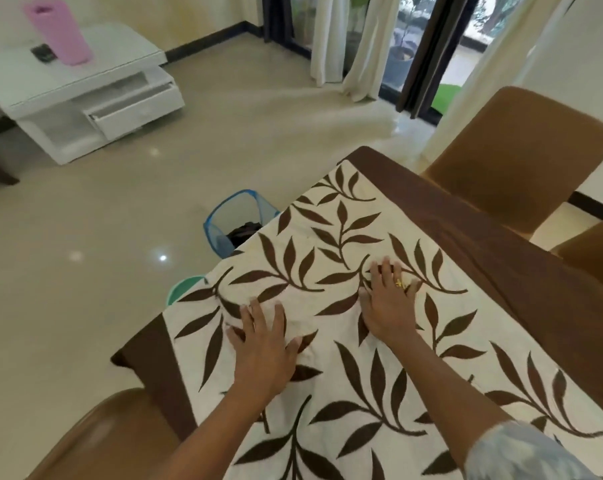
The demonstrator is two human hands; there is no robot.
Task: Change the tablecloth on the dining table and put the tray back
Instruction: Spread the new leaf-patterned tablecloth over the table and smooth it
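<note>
Left hand, right hand, each grip spread, flat on leaf-print tablecloth

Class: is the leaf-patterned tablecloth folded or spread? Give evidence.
Spread: the tablecloth lies flat on the table, with the left hand and right hand pressing on it.

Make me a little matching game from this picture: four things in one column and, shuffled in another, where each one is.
Things
1. left hand
2. blue mesh basket
3. pink cylinder
4. far brown chair

Places
A. standing on the white cabinet
B. flat on the leaf-patterned tablecloth
C. on the floor, left of the table
D. at the right side of the table

Pairs: 1-B, 2-C, 3-A, 4-D
</note>
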